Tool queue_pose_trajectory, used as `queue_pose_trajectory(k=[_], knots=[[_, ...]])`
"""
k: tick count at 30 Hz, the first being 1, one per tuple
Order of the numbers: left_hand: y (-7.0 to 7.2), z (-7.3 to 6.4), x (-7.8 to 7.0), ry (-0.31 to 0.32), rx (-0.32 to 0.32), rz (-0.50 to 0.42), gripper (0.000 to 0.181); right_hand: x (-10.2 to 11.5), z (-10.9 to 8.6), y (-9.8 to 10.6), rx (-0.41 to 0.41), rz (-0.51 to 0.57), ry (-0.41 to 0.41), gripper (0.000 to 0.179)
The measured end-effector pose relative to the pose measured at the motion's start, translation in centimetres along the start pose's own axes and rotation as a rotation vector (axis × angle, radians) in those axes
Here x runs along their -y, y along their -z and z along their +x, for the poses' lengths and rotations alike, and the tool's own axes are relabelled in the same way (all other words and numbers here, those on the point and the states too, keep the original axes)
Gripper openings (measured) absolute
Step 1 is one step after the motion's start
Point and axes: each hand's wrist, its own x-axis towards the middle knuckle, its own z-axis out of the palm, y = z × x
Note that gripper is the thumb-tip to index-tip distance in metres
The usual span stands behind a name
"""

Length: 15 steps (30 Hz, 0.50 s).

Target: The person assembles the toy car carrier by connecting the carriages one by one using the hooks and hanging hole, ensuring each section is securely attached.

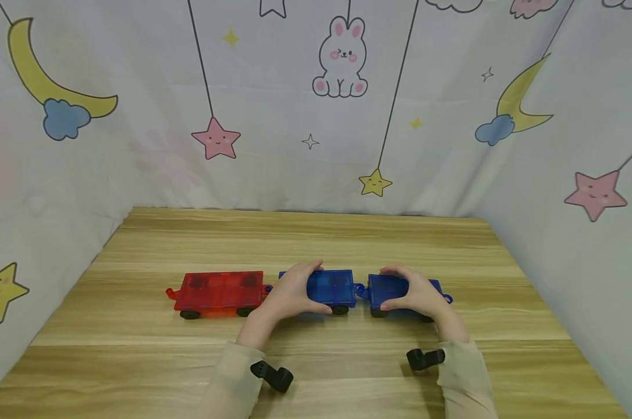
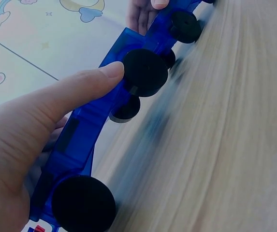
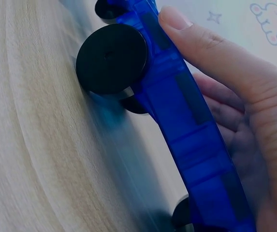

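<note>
Three toy train wagons stand in a row in the head view: a translucent red wagon on the left and two translucent blue ones. My left hand grips the middle blue wagon by its long sides, thumb in front near a black wheel. The right blue wagon is held the same way by my right hand. Between the blue wagons, a ring and a coupling overlap; whether they are hooked cannot be told. The red wagon's right end meets the middle wagon's left end, partly hidden behind my left hand.
Everything stands on a wood-grain table. A white cloth printed with stars, moons and a rabbit encloses its back and sides. Black wrist cameras sit on both sleeves. A hook sticks out at the red wagon's left end.
</note>
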Motion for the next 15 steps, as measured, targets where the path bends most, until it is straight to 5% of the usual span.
queue_pose_trajectory(k=[15], knots=[[0.04,0.01,-0.07,0.002,0.002,0.008,0.1,-0.03,0.15,-0.15,-0.002,0.001,0.014,0.079]])
